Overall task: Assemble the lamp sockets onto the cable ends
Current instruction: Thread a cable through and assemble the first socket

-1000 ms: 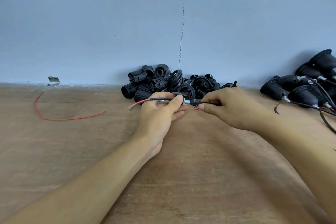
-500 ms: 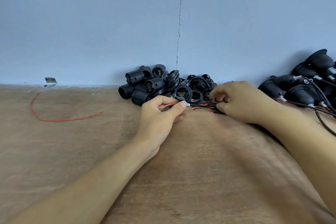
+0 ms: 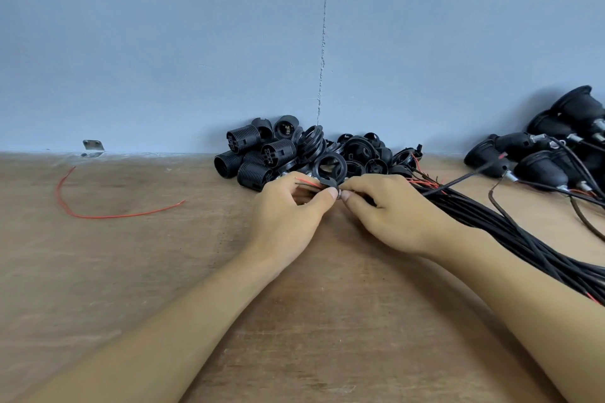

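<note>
The blue-grey wall point(image 3: 163, 42) fills the upper half, matte, with a thin rough crack running down at 12 o'clock. Below it lies the table point(image 3: 131, 271), brown wood with worn, pale patches; its near edge is cut off by the frame.

From 4 o'clock a thick bundle of black round cables point(image 3: 510, 237) runs up toward the hands. Its far part leaves the picture at the right, and its tips are partly hidden behind the right hand point(image 3: 393, 209).

Both forearms enter from the bottom. The left hand point(image 3: 288, 216) pinches the cable end point(image 3: 307, 182), thin red and dark wires, between thumb and forefinger. The right hand pinches the same cable end just behind, thumb tip almost touching the left thumb. The other fingers are curled and hide the underside.

At 12 o'clock of the hands, against the wall, is a pile point(image 3: 278, 149) of black plastic parts: ribbed cylinders, rings, caps. At 3 o'clock lie finished sockets point(image 3: 543, 170), smooth and bell-shaped with metal necks, some cut off by the right edge.

At 9 o'clock a loose red wire point(image 3: 98, 211) curves on the table. Above it sits a small metal bracket point(image 3: 93, 144).

Between the thumbs sits a small black ring point(image 3: 331, 184). I cannot tell if it is already threaded on the cable.
</note>
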Motion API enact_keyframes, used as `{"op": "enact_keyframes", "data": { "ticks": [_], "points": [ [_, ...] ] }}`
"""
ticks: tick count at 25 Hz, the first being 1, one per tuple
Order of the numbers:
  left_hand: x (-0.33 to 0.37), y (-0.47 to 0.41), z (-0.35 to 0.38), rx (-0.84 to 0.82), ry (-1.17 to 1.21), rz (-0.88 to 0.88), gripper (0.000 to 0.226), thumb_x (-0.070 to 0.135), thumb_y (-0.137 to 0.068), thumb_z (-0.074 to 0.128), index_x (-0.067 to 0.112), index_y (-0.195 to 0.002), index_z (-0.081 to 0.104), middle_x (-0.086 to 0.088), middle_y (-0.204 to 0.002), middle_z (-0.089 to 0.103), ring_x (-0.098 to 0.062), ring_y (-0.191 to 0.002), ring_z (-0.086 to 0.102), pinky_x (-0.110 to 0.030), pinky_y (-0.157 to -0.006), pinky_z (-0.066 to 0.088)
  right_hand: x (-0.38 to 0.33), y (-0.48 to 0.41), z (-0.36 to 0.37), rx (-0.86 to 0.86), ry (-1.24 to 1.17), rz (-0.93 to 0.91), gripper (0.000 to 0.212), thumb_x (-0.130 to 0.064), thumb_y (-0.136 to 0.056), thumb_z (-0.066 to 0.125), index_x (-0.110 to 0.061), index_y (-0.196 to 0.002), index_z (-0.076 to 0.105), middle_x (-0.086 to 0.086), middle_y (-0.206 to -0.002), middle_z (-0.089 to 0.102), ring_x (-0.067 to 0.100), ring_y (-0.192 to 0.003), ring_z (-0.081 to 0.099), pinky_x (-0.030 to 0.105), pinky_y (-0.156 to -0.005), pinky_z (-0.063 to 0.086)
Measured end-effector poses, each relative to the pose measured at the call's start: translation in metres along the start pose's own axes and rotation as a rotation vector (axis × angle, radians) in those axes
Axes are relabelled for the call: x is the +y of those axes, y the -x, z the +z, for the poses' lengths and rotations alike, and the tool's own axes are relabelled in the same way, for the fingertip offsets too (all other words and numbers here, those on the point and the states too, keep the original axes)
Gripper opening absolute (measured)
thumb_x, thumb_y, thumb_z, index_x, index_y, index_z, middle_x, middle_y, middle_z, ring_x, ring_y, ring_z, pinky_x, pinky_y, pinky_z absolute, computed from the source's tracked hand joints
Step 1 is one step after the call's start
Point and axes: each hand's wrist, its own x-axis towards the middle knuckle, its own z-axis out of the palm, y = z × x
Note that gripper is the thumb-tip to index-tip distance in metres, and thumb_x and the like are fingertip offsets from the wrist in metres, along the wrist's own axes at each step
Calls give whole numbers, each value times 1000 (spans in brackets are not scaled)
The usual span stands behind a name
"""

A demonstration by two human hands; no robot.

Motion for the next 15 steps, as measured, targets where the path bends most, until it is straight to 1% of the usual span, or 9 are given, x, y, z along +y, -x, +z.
{"op": "enact_keyframes", "data": {
  "ticks": [2,4,6,8,9,11,13,15],
  "points": [
    [0,-2,-5,-19,-24,0,7,23,-85,80,27,-88,76,14,-86,77,3,-83,69,-5,-67,45,2,0,-4,4,23,31,24,-39,-100,47,-28,-90,67,-14,-76,63,2,-75,56,25,-66,41],
    [0,-2,-9,-30,-36,-30,13,26,-82,83,31,-91,74,15,-88,77,4,-83,69,-5,-67,44,5,1,-5,-12,64,68,32,-48,-99,46,-27,-88,68,-12,-72,64,4,-70,57,29,-64,44],
    [-1,-2,-9,-46,-106,-43,16,29,-80,84,35,-90,73,20,-87,75,6,-83,68,-6,-68,44,9,1,-5,-24,116,101,38,-54,-97,45,-26,-91,70,-9,-74,67,7,-69,59,33,-64,48],
    [-1,-1,-9,-60,-191,-22,16,29,-80,85,38,-84,72,23,-84,73,9,-80,66,-6,-68,45,11,2,-7,-14,156,133,39,-61,-93,47,-32,-98,72,-14,-82,70,7,-78,62,32,-69,51],
    [-2,-1,-8,-63,-223,-10,18,28,-80,85,39,-82,71,21,-82,73,10,-79,65,-5,-67,45,11,2,-9,-2,197,151,41,-67,-89,45,-37,-100,71,-16,-86,70,8,-83,63,32,-71,51],
    [-2,-1,-8,-66,-260,6,18,26,-79,86,36,-85,71,18,-79,72,12,-78,63,-1,-68,44,14,3,-11,16,303,183,50,-77,-81,40,-41,-101,68,-18,-91,70,11,-90,63,30,-70,46],
    [-2,0,-7,-72,-287,16,18,25,-80,86,31,-92,74,20,-82,70,15,-79,61,0,-68,42,15,3,-10,15,365,197,52,-79,-80,38,-41,-101,67,-16,-96,71,13,-95,63,30,-70,43],
    [-1,0,-7,-80,-310,21,19,27,-80,85,30,-95,74,20,-83,69,15,-82,60,1,-69,42,13,3,-10,29,389,168,50,-76,-82,38,-39,-99,68,-16,-95,69,12,-95,63,29,-68,41]
  ]
}}
